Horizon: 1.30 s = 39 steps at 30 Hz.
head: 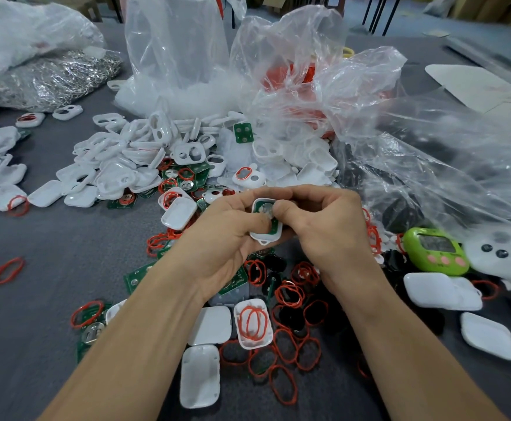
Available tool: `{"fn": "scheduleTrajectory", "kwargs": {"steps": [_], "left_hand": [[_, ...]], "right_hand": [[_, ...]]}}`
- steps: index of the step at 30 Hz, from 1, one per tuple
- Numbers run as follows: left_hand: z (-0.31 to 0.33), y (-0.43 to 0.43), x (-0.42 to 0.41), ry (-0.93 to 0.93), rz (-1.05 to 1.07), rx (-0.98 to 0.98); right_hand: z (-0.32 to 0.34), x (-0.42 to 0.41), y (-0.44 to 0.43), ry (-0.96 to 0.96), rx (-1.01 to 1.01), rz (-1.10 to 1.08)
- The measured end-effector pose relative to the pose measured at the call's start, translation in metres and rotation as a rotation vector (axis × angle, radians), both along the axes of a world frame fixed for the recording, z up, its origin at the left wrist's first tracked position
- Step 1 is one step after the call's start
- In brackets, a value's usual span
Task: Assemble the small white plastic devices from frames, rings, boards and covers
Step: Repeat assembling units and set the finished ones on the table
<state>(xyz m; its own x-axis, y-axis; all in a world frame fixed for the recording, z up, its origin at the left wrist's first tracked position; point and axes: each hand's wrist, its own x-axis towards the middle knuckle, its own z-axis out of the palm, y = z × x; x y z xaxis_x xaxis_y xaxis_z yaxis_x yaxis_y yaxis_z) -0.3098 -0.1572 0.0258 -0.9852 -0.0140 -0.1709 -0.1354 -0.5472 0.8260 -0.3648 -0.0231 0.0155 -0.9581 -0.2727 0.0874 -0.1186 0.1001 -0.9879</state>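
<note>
White frame (263, 237) between the fingers (282, 209)

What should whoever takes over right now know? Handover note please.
Left hand: holds a white shell, thumb on the green board in it.
Right hand: pinches the same shell, thumb on the board.
Done: board sits in the shell.
Left: cover not on; ring inside, cannot tell.
Stock: red rings and covers in front, frames in the pile behind.

**SETTING: SMALL-PARTS ASSEMBLY WORKSHOP**

Identified by bulk stock on a grey worktable (50, 253): heaped white frames (120, 156) left of the clear plastic bags (278, 71), loose red rings (289, 294) and green boards (135, 278) in front of them, cardboard cartons (491, 9) behind.
</note>
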Motion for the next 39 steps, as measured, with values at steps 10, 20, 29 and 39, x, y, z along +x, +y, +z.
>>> {"fn": "scheduleTrajectory", "kwargs": {"steps": [10,20,29,39], "left_hand": [[-0.002,-0.003,-0.003,-0.054,-0.008,0.064],[-0.004,-0.006,-0.007,-0.120,0.044,0.074],[-0.009,-0.010,-0.007,-0.127,0.060,0.060],[-0.004,-0.010,-0.007,-0.190,0.019,0.190]], "right_hand": [[0.001,0.003,-0.003,-0.105,-0.071,-0.010],[0.013,0.007,0.003,0.097,0.066,-0.094],[0.016,0.019,0.004,0.546,0.518,-0.041],[0.016,0.027,-0.002,0.684,0.441,-0.153]]}}
